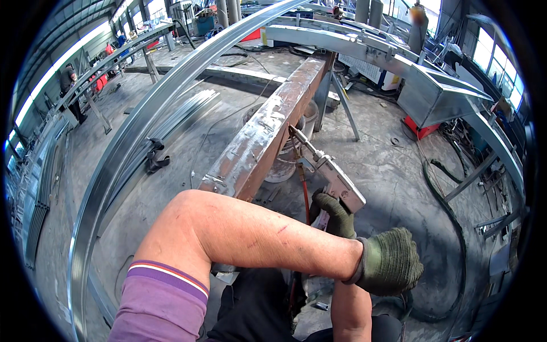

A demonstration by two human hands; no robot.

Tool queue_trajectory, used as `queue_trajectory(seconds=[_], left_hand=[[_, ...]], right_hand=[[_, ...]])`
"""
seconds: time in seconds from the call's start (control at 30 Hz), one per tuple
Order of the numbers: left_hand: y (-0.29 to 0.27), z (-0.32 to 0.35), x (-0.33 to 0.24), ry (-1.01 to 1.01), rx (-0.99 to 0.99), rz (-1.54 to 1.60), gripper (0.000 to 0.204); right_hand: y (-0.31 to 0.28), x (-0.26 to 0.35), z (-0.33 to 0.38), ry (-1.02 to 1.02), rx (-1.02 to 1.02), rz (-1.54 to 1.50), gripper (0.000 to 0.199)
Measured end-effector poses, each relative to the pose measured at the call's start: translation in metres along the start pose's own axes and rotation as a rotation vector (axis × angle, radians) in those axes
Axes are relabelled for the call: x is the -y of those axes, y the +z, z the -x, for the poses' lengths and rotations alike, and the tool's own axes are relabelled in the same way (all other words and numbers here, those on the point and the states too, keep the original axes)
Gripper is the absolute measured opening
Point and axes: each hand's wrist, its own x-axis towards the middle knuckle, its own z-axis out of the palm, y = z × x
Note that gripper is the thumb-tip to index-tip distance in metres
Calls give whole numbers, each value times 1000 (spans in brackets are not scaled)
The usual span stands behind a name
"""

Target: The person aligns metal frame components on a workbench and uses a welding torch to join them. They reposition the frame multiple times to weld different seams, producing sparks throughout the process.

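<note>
My right hand (336,214), in a dark green knit glove, grips the handle of a grey pistol-grip tool (339,179) with a long narrow nose. Its tip meets or nearly meets the right side of a rusty steel beam (268,117), whose top has whitish and silvery patches. A red hose (305,196) hangs below the tool. My bare left forearm crosses in front of the beam's near end. My left hand (392,261), gloved alike, is closed in a fist to the right of the right wrist; nothing sticks out of it.
A long galvanized channel (117,165) runs along my left. Metal lengths (191,108) and a dark cloth (155,157) lie on the floor. A bucket (282,165) stands under the beam, by a trestle leg (345,108). At right are a sheet-metal box section (433,94) and dark hose (456,228). Another person (73,91) stands far left.
</note>
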Motion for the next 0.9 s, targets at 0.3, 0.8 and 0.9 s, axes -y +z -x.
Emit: queue_trajectory(seconds=[0.3, 0.8, 0.9], left_hand=[[10, -4, -1, -22, 22, 45, 21], [6, -9, -4, -22, 79, 57, 22], [7, -6, -3, -10, 21, 27, 22]], right_hand=[[-4, 1, -2, -6, 31, -31, 22], [-16, -7, -4, 52, 49, -36, 19], [-19, -7, -3, 34, 80, 15, 20]])
